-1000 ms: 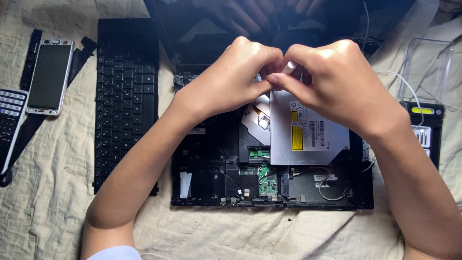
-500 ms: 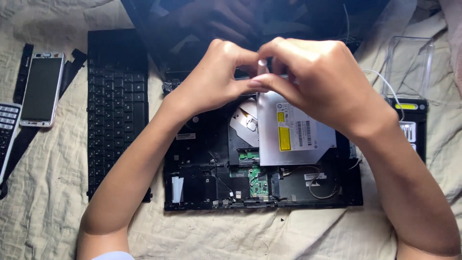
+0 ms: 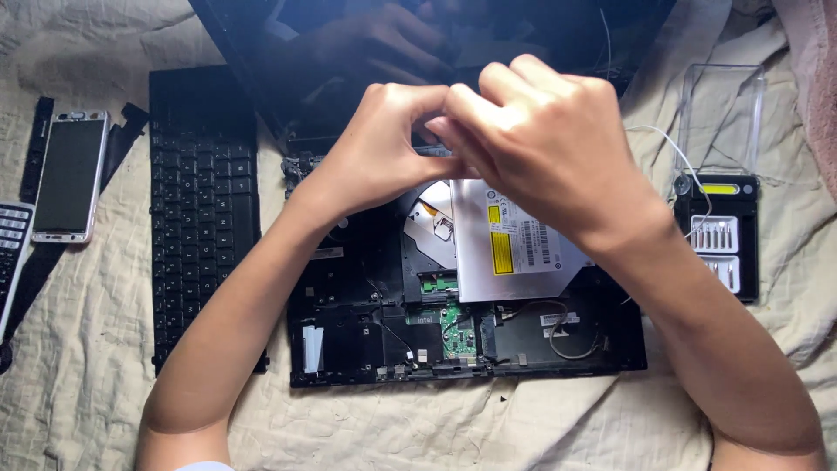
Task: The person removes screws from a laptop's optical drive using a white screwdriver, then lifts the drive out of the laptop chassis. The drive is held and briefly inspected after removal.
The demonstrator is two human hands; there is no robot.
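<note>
My left hand [image 3: 384, 153] and my right hand [image 3: 549, 148] meet fingertip to fingertip over the back edge of an opened black laptop base [image 3: 349, 340], near the hinge. Both hands are curled tight against each other, and whatever sits between the fingers is hidden. Just below them lies a silver optical drive [image 3: 514, 253] with a yellow label, resting in the base. A small green circuit board [image 3: 458, 336] and thin wires show in the front of the base. The dark screen [image 3: 288, 52] stands behind and mirrors the hands.
A detached black keyboard [image 3: 202, 201] lies left of the base. Further left are a phone [image 3: 70, 174], a black strip [image 3: 35, 148] and a calculator [image 3: 10, 244]. A black bit case [image 3: 719, 235] with its clear lid [image 3: 722, 118] sits at the right. Crumpled beige cloth [image 3: 105, 384] is under everything.
The view has shifted, so everything sits a little further left in the frame. My hands stay pressed together over the drive's back edge, and the right fingers now cover the gap between them.
</note>
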